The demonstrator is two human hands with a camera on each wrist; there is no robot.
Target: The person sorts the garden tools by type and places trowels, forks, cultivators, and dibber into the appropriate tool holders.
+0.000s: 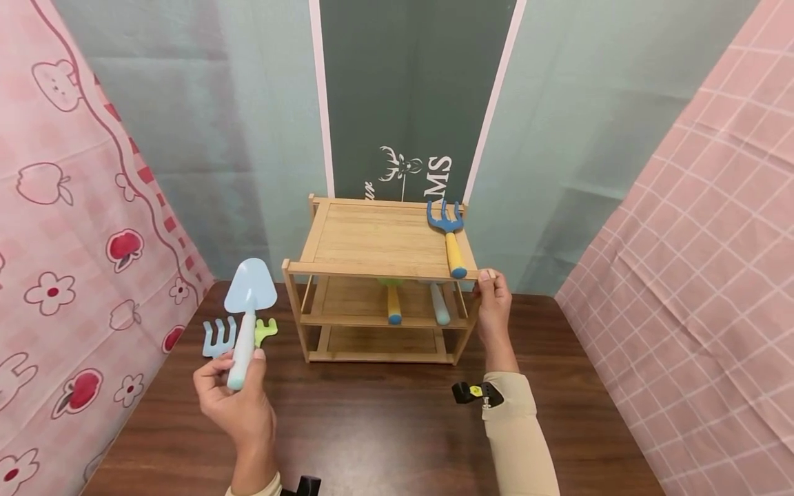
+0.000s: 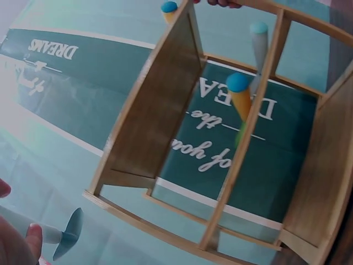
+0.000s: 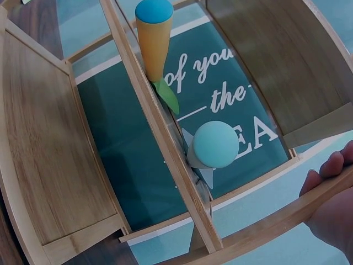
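Observation:
My left hand [image 1: 238, 406] pinches the pale handle of a light blue toy trowel [image 1: 250, 289], its blade pointing up, left of a three-tier wooden shelf [image 1: 384, 238]. The right hand [image 1: 494, 310] grips the shelf's front right corner post at the top board. On that top board lies a blue hand fork [image 1: 455, 251] with a yellow handle. The middle tier holds a green tool with a yellow handle [image 1: 394, 306] and a light blue tool with a pale handle [image 1: 440, 306]; their heads are partly hidden in the head view.
On the brown table [image 1: 372, 427], behind the left hand, lie a light blue fork [image 1: 218, 339] and a green fork [image 1: 265, 331], their handles hidden. Pink patterned cloth [image 1: 80, 275] hangs at the left and pink checked cloth [image 1: 695, 262] at the right. A green curtain [image 1: 409, 89] stands behind the shelf.

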